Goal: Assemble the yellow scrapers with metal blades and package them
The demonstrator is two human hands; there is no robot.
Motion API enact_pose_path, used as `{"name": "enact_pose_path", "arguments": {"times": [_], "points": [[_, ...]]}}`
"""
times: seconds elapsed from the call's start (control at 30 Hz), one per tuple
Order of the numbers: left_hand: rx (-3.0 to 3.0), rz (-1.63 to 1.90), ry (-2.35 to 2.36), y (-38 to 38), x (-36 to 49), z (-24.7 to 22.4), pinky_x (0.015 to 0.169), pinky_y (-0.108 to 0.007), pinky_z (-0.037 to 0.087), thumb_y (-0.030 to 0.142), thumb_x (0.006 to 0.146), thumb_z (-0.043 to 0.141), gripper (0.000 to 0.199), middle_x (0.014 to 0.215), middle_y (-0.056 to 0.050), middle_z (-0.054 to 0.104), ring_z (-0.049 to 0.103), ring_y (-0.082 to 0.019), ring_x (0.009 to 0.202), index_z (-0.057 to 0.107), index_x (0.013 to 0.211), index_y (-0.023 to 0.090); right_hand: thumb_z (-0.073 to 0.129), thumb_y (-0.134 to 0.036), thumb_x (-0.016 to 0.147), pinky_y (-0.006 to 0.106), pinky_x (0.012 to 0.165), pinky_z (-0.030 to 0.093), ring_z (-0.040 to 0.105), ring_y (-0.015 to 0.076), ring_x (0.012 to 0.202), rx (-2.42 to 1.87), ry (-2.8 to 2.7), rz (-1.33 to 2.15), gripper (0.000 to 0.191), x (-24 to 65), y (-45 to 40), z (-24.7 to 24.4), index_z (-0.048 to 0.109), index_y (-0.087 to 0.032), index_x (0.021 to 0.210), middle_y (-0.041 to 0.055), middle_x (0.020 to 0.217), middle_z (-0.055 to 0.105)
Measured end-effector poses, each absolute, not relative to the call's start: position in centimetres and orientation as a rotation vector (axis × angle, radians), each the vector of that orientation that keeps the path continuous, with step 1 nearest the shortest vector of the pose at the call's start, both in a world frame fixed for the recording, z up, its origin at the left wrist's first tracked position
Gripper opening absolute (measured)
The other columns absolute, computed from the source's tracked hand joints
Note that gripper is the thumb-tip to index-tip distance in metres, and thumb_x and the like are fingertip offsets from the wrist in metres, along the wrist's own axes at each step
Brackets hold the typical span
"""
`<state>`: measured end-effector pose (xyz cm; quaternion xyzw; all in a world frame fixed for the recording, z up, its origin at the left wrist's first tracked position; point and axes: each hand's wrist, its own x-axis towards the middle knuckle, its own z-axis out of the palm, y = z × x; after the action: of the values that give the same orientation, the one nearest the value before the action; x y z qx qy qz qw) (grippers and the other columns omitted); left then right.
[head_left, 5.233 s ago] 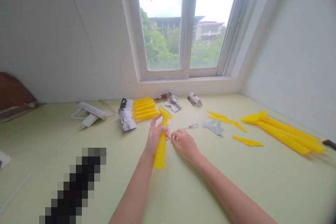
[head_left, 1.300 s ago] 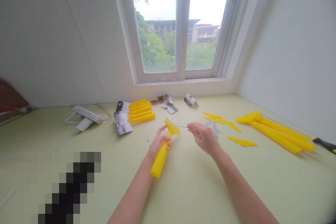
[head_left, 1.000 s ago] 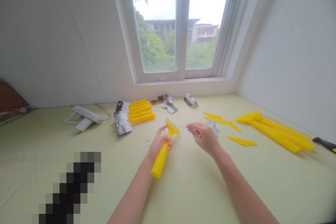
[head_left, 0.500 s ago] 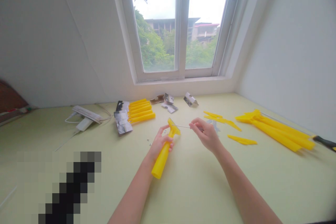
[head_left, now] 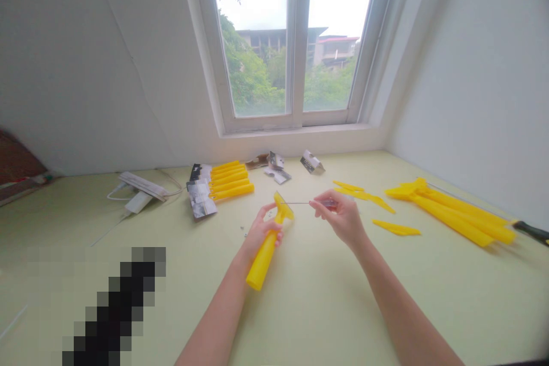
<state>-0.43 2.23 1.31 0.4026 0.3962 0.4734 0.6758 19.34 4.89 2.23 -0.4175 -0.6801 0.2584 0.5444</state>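
My left hand point(head_left: 262, 231) is wrapped round the neck of a yellow scraper point(head_left: 263, 260), its hollow handle end tilted toward me and its wide head pointing away. In my right hand point(head_left: 341, 214) is a screwdriver point(head_left: 295, 203), its thin metal shaft running level to the left. The tip meets the scraper's head; whether it sits in a screw is too small to tell. Most of the screwdriver's handle hides behind my fingers. Tiny metal screws or nuts point(head_left: 243, 230) lie on the table just left of my left hand.
Several yellow-handled tools with printed cards point(head_left: 231, 183) lie back left, beside a white power strip point(head_left: 141, 186). Folded card packaging point(head_left: 312, 162) rests near the window. On the right are loose yellow blade-shaped pieces point(head_left: 395, 227) and larger yellow parts point(head_left: 458, 214) with a black-handled tool point(head_left: 530, 231).
My right hand has turned slightly around the screwdriver and shifted a little, bringing the shaft more level. The scraper has barely moved in my left hand.
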Motion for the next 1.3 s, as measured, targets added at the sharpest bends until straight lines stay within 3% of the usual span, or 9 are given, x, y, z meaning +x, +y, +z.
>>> {"name": "enact_pose_path", "arguments": {"times": [0.3,0.63,0.93,1.07,1.3], "points": [[0.903,1.060,0.891,2.3,-0.5,1.3,0.041,-0.017,0.034,0.011,0.059,0.052,0.061,0.058,0.004,0.051,0.047,-0.008,0.045,0.035,0.117,0.022,0.055,-0.031,0.077,0.031,0.067,0.051,0.062,0.0170,0.075,-0.922,-1.712,0.492,0.013,19.2,4.3,3.0,0.061,-0.019,0.078,0.0039,0.078,0.065],[0.918,1.049,0.902,2.4,-0.4,1.0,0.041,-0.017,0.035,0.010,0.060,0.050,0.060,0.060,0.003,0.052,0.048,-0.008,0.045,0.035,0.117,0.022,0.060,-0.037,0.073,0.027,0.054,0.050,0.061,0.0145,0.051,-1.042,-1.638,0.393,0.019,19.1,4.3,2.5,0.059,-0.018,0.075,0.0008,0.057,0.063],[0.897,1.054,0.866,2.4,-0.6,1.2,0.041,-0.016,0.034,0.009,0.060,0.051,0.060,0.064,0.003,0.053,0.047,-0.007,0.045,0.034,0.116,0.023,0.053,-0.028,0.079,0.030,0.069,0.049,0.060,0.0165,0.075,-0.902,-1.768,0.366,0.012,19.3,4.4,2.7,0.062,-0.019,0.080,0.0044,0.080,0.065],[0.910,1.051,0.875,2.5,-0.6,1.1,0.041,-0.017,0.034,0.009,0.060,0.050,0.060,0.060,0.004,0.052,0.047,-0.007,0.045,0.034,0.116,0.022,0.058,-0.029,0.076,0.027,0.063,0.048,0.059,0.0141,0.065,-0.986,-1.713,0.290,0.013,19.1,4.1,2.8,0.058,-0.020,0.084,0.0019,0.073,0.064],[0.923,1.039,0.860,2.3,-0.5,1.1,0.041,-0.017,0.034,0.010,0.060,0.050,0.059,0.060,0.003,0.052,0.046,-0.007,0.044,0.034,0.116,0.021,0.059,-0.036,0.074,0.022,0.051,0.040,0.048,0.0095,0.050,-1.063,-1.683,0.147,0.020,18.9,3.7,3.2,0.053,-0.019,0.066,-0.0025,0.056,0.054]]}}
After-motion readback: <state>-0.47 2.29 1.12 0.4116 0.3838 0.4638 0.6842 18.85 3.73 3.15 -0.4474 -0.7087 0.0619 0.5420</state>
